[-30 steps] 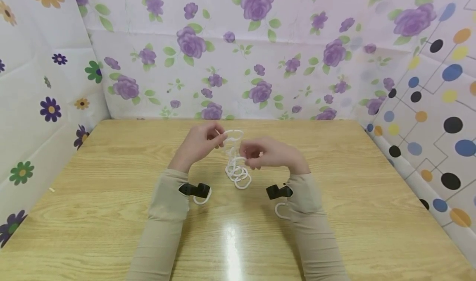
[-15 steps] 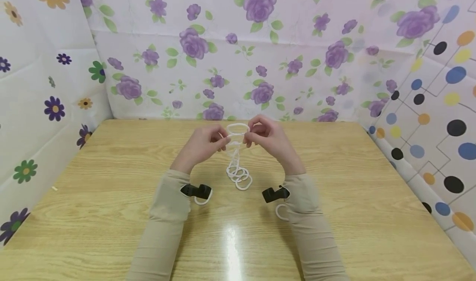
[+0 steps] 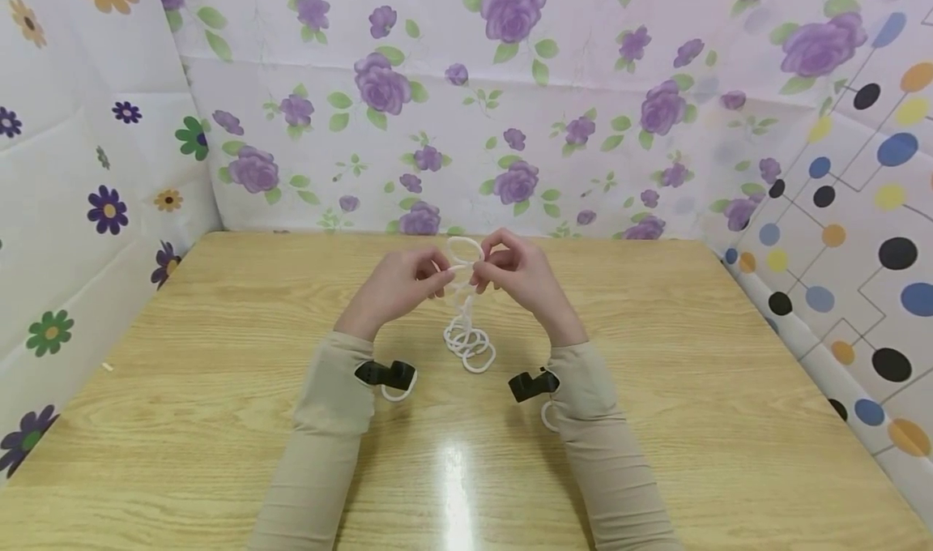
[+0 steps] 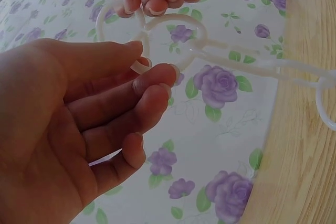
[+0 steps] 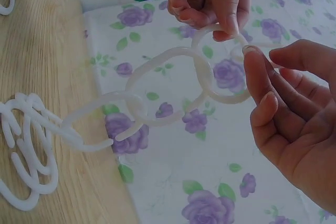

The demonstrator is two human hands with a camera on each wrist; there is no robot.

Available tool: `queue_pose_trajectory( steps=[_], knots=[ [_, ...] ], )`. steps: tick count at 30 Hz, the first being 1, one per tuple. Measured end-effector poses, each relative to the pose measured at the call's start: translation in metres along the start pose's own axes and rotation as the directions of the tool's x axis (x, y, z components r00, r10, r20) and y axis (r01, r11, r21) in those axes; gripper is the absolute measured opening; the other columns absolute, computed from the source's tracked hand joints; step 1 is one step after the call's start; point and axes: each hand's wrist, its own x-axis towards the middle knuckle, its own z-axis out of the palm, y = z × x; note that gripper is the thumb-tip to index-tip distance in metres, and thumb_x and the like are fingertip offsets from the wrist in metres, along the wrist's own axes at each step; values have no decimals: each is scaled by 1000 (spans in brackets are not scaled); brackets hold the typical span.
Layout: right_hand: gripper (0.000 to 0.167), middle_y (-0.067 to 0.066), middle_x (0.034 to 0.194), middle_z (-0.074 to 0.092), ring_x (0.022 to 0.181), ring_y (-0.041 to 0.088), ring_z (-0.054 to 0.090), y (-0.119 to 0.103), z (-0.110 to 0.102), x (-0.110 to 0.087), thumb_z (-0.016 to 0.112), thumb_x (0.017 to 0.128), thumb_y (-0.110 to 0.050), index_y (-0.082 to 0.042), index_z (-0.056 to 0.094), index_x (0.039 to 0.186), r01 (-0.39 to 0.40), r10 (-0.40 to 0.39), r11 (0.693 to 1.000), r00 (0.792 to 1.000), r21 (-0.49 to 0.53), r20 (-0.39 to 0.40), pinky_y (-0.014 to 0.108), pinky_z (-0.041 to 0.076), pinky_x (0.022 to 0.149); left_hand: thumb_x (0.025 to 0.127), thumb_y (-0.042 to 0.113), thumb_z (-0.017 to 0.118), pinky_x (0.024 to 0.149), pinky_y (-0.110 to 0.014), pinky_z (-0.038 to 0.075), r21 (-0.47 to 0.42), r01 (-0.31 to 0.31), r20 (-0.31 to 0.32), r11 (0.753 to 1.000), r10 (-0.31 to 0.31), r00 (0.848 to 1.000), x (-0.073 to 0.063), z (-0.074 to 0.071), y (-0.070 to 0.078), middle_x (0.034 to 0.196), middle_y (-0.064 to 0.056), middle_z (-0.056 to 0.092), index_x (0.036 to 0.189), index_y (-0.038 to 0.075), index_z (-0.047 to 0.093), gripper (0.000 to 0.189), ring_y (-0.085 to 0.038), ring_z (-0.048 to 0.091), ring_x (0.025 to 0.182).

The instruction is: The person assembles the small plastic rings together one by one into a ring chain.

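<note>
White plastic chain links hang in a chain between the hands, and its lower links lie heaped on the table. My left hand pinches the topmost hanging link of the chain between thumb and fingers. Opposite it, my right hand pinches another white link, which stands tilted above the left fingertips. In the left wrist view these two links overlap at the fingertips; whether they are hooked together I cannot tell. Some hanging links show a narrow gap in their ring.
One loose white link lies beneath the left wrist's black camera. Another loose link is partly hidden by the right sleeve. A small pale scrap lies at the table's left. Flowered cloth stands behind the wooden table.
My right hand has risen from beside the chain's middle to the left hand's fingertips, bringing a link. Over the last half second that link has tilted and both hands have drawn slightly closer.
</note>
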Motion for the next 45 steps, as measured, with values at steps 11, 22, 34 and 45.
queue_pose_trajectory(
  steps=[11,22,34,45],
  knots=[
    [16,8,75,70,66,15,66,1,2,0,65,90,-4,3,55,101,6,-7,1000,998,7,58,28,53,68,96,26,60,63,-29,48,-8,12,-8,1000,-12,1000,1,-1,-1,74,-6,69,95,11,66,15,-16,64,68],
    [16,11,84,70,72,16,65,5,-3,0,65,91,-8,0,60,104,-22,28,998,994,-53,105,30,54,72,96,25,60,64,-28,49,-21,21,-12,1000,-21,1000,0,-3,0,76,-7,70,96,10,65,16,-16,66,70],
    [18,-2,70,62,63,13,56,3,-22,-3,64,94,-22,-5,65,101,-17,16,998,1000,-58,-27,26,49,62,97,26,59,64,-29,47,-1,42,45,999,-42,998,1,-2,-5,76,-8,71,96,10,65,16,-19,65,70],
    [14,4,63,56,53,16,49,2,-10,-2,64,94,-22,-11,71,97,107,-63,943,987,-316,146,26,42,51,97,39,56,65,-31,51,23,40,107,999,-43,993,2,-1,-2,80,-10,71,105,15,64,26,-17,65,71]
  ],
)
